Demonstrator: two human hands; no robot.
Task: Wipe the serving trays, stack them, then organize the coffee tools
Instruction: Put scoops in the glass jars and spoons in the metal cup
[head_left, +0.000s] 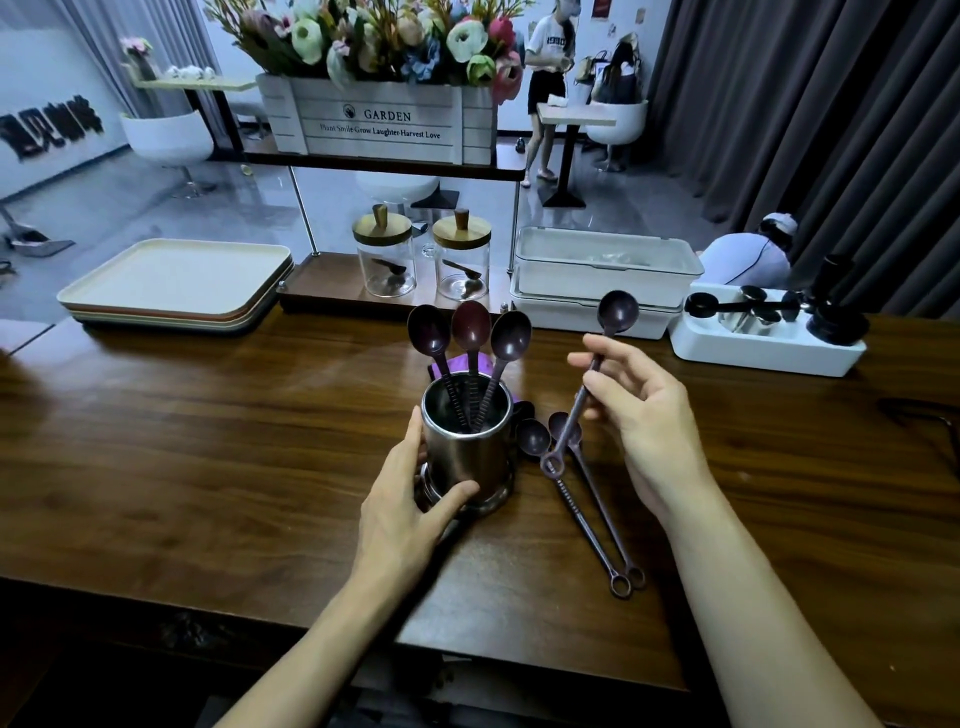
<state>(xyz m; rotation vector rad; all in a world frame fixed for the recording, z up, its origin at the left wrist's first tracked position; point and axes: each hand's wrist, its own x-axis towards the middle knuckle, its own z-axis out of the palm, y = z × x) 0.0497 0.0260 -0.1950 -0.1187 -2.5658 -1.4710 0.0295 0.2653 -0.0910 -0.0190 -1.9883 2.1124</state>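
Observation:
A steel cup (470, 447) stands on the wooden counter (208, 441) with three dark coffee spoons (470, 332) upright in it. My left hand (410, 499) grips the cup's near side. My right hand (639, 410) pinches the handle of a fourth spoon (615, 312), held tilted in the air to the right of the cup, bowl up. Two more spoons (587, 499) lie flat on the counter right of the cup. A stack of serving trays (176, 283) rests at the far left. A purple cloth (480, 362) lies behind the cup.
Two glass jars (387, 260) with wooden lids stand on a low shelf behind the cup. White lidded bins (602, 270) are stacked at the back right, beside a white tray of coffee tools (763, 322). A flower box (384, 119) sits on the upper shelf.

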